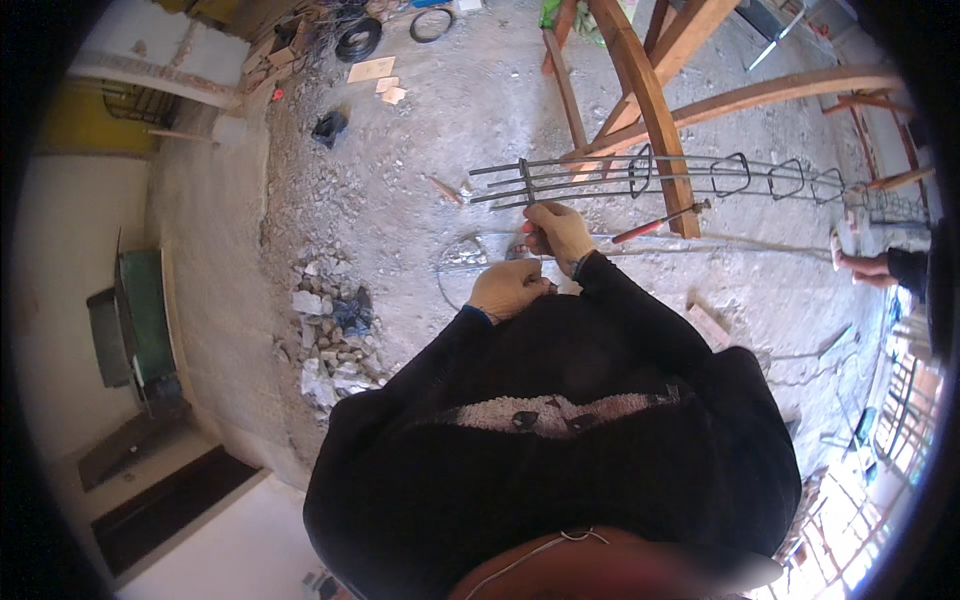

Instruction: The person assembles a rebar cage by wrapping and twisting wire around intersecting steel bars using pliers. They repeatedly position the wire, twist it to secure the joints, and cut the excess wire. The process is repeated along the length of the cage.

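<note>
A cage of steel rebar (600, 186) with square stirrups (738, 172) stretches from the middle to the far right, resting on a wooden trestle (665, 150). My right hand (562, 236), in a pale glove with bare-looking fingertips, is curled at the near side of the cage's left end, touching the lower part of its end stirrup (526, 180). What its fingers grip is hidden. Close to my chest, my gloved left hand (505, 288) is closed, its contents too small to make out. A red-handled tool (645, 230) with a metal head lies across the trestle beam.
Broken rubble (325, 335) is heaped on the left floor. Coiled black tubing or wire (358, 40) and cardboard pieces (371, 69) lie at the back. Another person's hand (868, 268) with a dark sleeve shows at the right. A brick-like block (708, 322) lies by my right arm.
</note>
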A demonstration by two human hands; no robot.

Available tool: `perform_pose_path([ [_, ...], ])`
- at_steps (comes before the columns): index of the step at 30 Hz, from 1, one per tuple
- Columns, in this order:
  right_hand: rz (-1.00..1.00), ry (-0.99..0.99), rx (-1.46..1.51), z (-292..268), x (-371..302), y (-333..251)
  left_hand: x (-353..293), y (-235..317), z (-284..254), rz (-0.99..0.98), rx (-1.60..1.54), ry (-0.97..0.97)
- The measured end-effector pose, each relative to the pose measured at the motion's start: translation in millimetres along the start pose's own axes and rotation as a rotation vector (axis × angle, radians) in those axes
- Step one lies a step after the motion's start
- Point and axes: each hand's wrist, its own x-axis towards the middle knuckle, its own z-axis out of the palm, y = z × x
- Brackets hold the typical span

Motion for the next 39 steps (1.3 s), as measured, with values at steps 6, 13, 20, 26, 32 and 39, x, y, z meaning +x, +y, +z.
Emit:
perform_pose_path([
  [6, -0.057, 0.149, 0.011, 19.7, 7.2, 20.6, -4.4, 0.4, -25.6, 0.027, 0.023, 0.069],
  [13, -0.338, 0.449, -0.241, 53.0, 23.6, 52.1, 42.0, 0.9, -96.3, 0.364, 0.393, 0.553],
  [20, -0.379, 0.729, -0.209, 92.1, 46.6, 67.5, 84.8, -16.8, -116.1, 0.411, 0.096, 0.043],
  [26, -0.301, 0.918, -0.110, 114.8, 76.7, 67.6, 99.8, -22.7, -122.7, 0.497, 0.128, 0.009],
  [32, -0.213, 0.977, -0.136, 114.5, 72.5, 65.2, 99.3, -27.9, -118.6, 0.506, 0.140, 0.043],
  [39, -0.204, 1.022, -0.126, 116.9, 68.7, 65.3, 103.7, -31.3, -124.0, 0.542, 0.146, -0.035],
])
